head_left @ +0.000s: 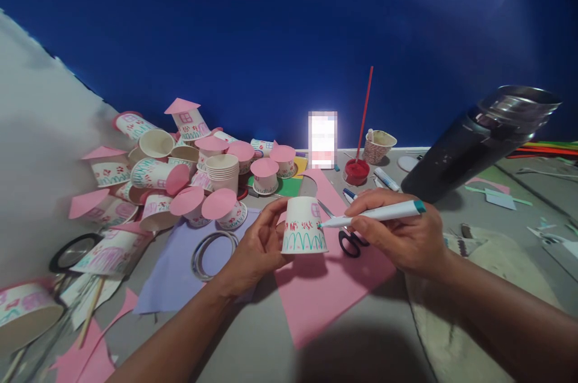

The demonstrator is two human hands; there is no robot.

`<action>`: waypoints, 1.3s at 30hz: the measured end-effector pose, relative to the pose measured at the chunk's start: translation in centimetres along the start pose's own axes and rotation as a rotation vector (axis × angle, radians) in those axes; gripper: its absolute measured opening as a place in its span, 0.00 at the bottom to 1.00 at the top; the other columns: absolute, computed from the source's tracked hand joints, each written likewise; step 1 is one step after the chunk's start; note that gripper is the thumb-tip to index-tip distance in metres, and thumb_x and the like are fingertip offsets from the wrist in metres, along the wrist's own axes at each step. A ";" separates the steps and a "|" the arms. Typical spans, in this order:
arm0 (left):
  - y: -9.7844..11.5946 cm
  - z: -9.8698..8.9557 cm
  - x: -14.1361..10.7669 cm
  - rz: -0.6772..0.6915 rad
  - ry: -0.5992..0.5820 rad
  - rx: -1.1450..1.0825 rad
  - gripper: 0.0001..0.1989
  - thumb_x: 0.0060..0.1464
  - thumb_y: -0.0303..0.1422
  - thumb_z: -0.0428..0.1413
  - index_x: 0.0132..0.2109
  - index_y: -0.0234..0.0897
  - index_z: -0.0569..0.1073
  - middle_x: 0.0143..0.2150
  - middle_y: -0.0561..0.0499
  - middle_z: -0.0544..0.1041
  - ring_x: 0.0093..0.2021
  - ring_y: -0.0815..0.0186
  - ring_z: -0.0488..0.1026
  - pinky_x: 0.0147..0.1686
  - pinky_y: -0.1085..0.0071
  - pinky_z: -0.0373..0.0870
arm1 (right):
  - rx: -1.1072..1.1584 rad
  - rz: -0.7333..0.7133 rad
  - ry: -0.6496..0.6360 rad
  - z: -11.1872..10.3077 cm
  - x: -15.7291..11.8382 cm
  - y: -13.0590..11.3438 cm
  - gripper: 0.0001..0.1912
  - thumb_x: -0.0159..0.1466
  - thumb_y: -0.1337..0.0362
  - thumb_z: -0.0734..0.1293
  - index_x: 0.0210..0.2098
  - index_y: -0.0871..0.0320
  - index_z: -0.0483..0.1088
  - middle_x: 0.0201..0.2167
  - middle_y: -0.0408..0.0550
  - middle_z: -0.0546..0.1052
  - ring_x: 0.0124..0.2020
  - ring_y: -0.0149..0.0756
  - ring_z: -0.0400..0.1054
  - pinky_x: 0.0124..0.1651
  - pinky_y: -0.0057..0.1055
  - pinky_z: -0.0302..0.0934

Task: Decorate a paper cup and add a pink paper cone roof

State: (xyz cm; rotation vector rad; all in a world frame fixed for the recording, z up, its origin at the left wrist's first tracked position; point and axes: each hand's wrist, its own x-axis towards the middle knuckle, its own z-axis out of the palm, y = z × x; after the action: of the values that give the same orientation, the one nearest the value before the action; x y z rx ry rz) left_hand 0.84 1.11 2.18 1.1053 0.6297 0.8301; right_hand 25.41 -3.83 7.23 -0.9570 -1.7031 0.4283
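Observation:
My left hand (262,238) grips a white paper cup (305,214) from its left side, the cup upside down with its rim at the bottom. Purple window lines, red marks and a green scalloped line decorate the cup's side. In my right hand (401,232) is a white marker (383,213) with a teal end, its tip at the cup's right side near the red marks. Behind the marker lie black-handled scissors (350,244), partly covered. Below the cup spreads a pink paper sheet (316,305).
Decorated cups with pink paper tops (180,124) crowd the left, around a stack of plain cups (223,173). A tape roll (198,259) rests on purple paper (165,274). A lit phone (323,139), a red pot (356,172) and a dark bottle (465,142) stand behind.

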 end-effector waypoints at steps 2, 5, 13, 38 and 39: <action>0.0 -0.1 0.0 -0.001 0.001 -0.003 0.40 0.42 0.23 0.73 0.63 0.47 0.73 0.66 0.43 0.73 0.58 0.55 0.76 0.46 0.72 0.75 | 0.003 0.003 -0.008 0.1 0.0 0.0 0.05 0.66 0.71 0.70 0.35 0.56 0.77 0.26 0.42 0.80 0.22 0.29 0.72 0.23 0.24 0.64; -0.1 -0.1 0.0 -0.006 -0.006 -0.010 0.40 0.43 0.22 0.72 0.63 0.48 0.73 0.67 0.44 0.72 0.60 0.54 0.74 0.47 0.73 0.74 | 0.010 0.018 0.003 0.2 0.0 0.0 0.05 0.66 0.71 0.70 0.35 0.56 0.77 0.26 0.42 0.81 0.21 0.29 0.72 0.23 0.23 0.64; -0.1 -0.1 0.0 -0.007 0.015 -0.010 0.41 0.40 0.22 0.73 0.62 0.48 0.75 0.67 0.44 0.72 0.66 0.50 0.69 0.50 0.70 0.75 | 0.028 0.031 0.016 0.3 0.1 -0.1 0.06 0.65 0.72 0.70 0.34 0.55 0.78 0.25 0.41 0.80 0.19 0.27 0.70 0.21 0.22 0.63; -0.2 -0.3 -0.2 -0.080 -0.007 -0.028 0.41 0.42 0.22 0.72 0.64 0.46 0.73 0.58 0.44 0.78 0.52 0.60 0.75 0.47 0.73 0.71 | -0.004 0.037 0.011 0.0 0.2 -0.2 0.06 0.65 0.72 0.70 0.34 0.55 0.78 0.26 0.44 0.82 0.22 0.32 0.74 0.22 0.25 0.65; -0.2 -0.3 -0.1 -0.079 -0.011 -0.031 0.41 0.42 0.21 0.72 0.64 0.46 0.73 0.59 0.44 0.78 0.52 0.61 0.75 0.47 0.73 0.71 | -0.004 0.044 0.012 -0.1 0.2 -0.2 0.06 0.65 0.71 0.70 0.34 0.55 0.78 0.25 0.44 0.82 0.22 0.33 0.74 0.22 0.26 0.66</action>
State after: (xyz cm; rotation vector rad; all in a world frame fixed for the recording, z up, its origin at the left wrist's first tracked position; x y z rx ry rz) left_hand 0.59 1.11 1.89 1.0497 0.6458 0.7627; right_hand 25.38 -3.82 7.49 -0.9997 -1.6754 0.4471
